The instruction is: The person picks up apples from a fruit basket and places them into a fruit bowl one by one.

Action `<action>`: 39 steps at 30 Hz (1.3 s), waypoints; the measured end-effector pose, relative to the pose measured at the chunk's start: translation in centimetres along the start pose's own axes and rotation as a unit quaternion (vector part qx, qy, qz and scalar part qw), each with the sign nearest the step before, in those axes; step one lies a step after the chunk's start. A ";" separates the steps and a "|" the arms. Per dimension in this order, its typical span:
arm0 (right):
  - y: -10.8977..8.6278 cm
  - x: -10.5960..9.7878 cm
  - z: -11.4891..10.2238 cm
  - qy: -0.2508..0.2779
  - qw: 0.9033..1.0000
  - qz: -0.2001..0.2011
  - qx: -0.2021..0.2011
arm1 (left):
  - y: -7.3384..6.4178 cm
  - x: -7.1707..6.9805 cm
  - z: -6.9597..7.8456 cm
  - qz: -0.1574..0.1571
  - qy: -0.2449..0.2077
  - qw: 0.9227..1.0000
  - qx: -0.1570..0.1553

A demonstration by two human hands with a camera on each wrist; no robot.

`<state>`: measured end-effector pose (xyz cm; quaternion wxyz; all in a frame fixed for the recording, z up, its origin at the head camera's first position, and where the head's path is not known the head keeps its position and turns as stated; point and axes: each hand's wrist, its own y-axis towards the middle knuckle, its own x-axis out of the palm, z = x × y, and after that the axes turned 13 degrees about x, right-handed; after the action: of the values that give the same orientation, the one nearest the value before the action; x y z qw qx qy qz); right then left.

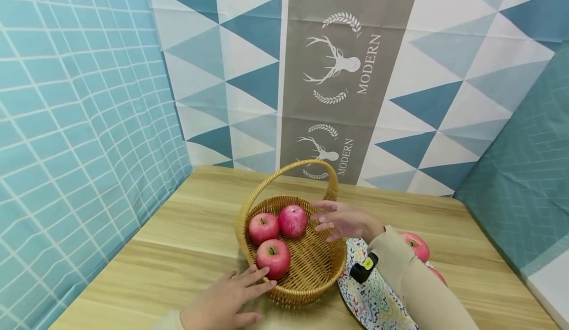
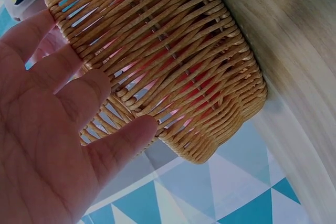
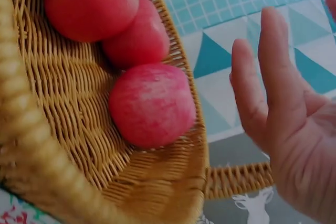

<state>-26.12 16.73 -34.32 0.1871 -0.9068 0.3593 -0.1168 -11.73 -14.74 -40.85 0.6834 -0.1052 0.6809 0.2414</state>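
A woven wicker basket (image 1: 311,266) with a tall arched handle stands on the wooden table. Three red apples lie on its left side: a front apple (image 1: 273,259), a left apple (image 1: 264,228) and a streaked apple (image 1: 293,221) at the back. My left hand (image 1: 228,295) touches the basket's near left rim with spread fingers; in the left wrist view its fingertips rest along the wicker edge. Above the basket's right side hovers my right hand (image 1: 344,220), fingers apart and holding nothing. The right wrist view shows it clear of the apples, near the handle.
Right of the basket lies a plate (image 1: 371,290) with a colourful squiggle pattern, partly hidden by my right forearm. A red apple (image 1: 417,246) and part of another show beyond the sleeve. Patterned cloth walls (image 1: 249,73) enclose the table (image 1: 178,251) at the back and sides.
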 end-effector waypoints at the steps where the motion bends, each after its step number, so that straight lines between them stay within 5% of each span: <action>1: 0.4 0.2 -0.1 0.002 1.000 0.006 0.012 | 0.0 0.0 0.0 0.002 0.000 1.000 0.001; 13: 4.1 2.8 -1.0 -0.062 0.990 0.051 0.112 | 0.3 0.4 -0.1 0.007 0.031 0.999 0.017; 32: 8.1 6.2 -0.5 -0.165 0.969 0.101 0.152 | 0.2 0.0 0.1 -0.009 0.053 0.999 0.000; 39: 8.6 7.5 -0.6 -0.239 0.958 0.097 0.128 | 0.3 -0.2 0.0 -0.003 0.042 0.999 0.003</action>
<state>-26.20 5.61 -36.80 0.3924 -0.8376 0.3723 0.0768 -11.83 -14.49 -40.62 0.6553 -0.1156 0.7094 0.2325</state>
